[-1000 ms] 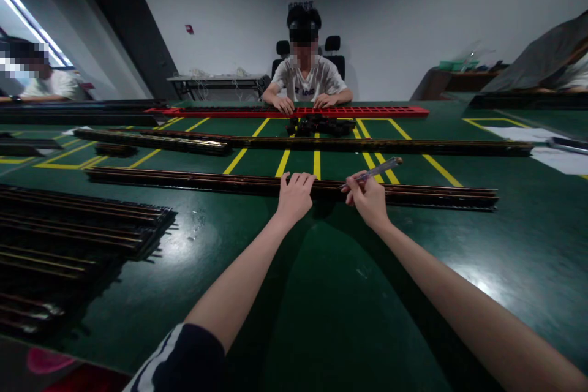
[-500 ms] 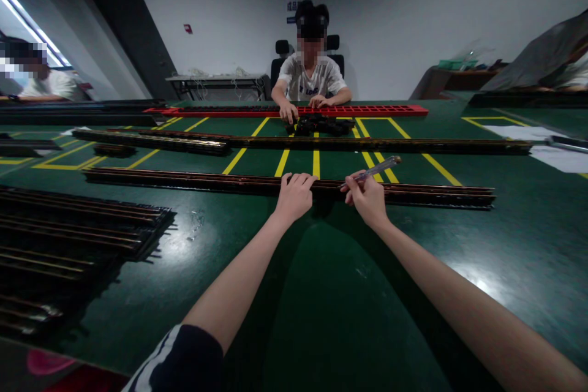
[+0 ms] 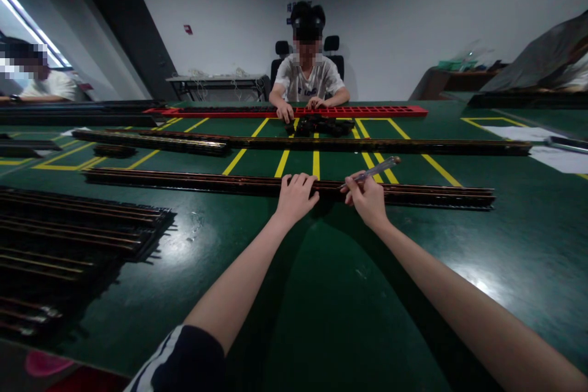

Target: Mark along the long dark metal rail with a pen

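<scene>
A long black rail with copper-coloured strips [image 3: 220, 184] lies crosswise on the green table in front of me. My left hand [image 3: 296, 197] rests on its middle, fingers spread over the top and thumb held apart. Just to the right, my right hand [image 3: 366, 199] is closed around a screwdriver with a clear handle [image 3: 380, 167]. The handle points up and right, while the thin tip slants down to the left, at the rail. Whether the tip touches the rail I cannot tell.
More black rails [image 3: 82, 226] are stacked at the left. Another long rail [image 3: 390, 145] lies beyond mine. Across the table a person [image 3: 310, 76] handles small black parts [image 3: 321, 125] beside a red slotted frame [image 3: 390, 111]. Paper sheets [image 3: 560, 158] lie at the right.
My left thumb has swung out to the right, away from the fingers. My right hand and the screwdriver look nearly still. The person opposite has shifted slightly left.
</scene>
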A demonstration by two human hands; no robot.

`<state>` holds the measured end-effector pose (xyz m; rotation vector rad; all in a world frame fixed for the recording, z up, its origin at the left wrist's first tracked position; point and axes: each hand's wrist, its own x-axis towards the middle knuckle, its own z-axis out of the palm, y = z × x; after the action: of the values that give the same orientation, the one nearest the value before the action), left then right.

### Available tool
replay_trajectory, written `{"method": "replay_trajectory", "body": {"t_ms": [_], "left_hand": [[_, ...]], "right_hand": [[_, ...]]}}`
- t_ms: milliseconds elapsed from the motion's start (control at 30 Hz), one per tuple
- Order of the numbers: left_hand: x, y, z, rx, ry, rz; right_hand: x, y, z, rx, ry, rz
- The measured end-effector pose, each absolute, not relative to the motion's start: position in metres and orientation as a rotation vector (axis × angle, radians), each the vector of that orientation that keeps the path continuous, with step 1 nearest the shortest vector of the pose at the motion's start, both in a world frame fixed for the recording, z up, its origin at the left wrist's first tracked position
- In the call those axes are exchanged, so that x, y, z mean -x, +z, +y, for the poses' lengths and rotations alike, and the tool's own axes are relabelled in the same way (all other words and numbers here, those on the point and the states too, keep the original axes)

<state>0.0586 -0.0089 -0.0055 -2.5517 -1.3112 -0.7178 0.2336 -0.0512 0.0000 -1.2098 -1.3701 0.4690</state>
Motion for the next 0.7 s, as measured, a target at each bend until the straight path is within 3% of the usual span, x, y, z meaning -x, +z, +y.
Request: {"method": "replay_trajectory", "body": {"t_ms": [700], "left_hand": [[-0.0589,-0.0048,-0.0106,2.493,-0.726,-1.380]], "right_hand": [[-0.2324,0.0020,-0.0529,1.222,0.458,-1.408]]}}
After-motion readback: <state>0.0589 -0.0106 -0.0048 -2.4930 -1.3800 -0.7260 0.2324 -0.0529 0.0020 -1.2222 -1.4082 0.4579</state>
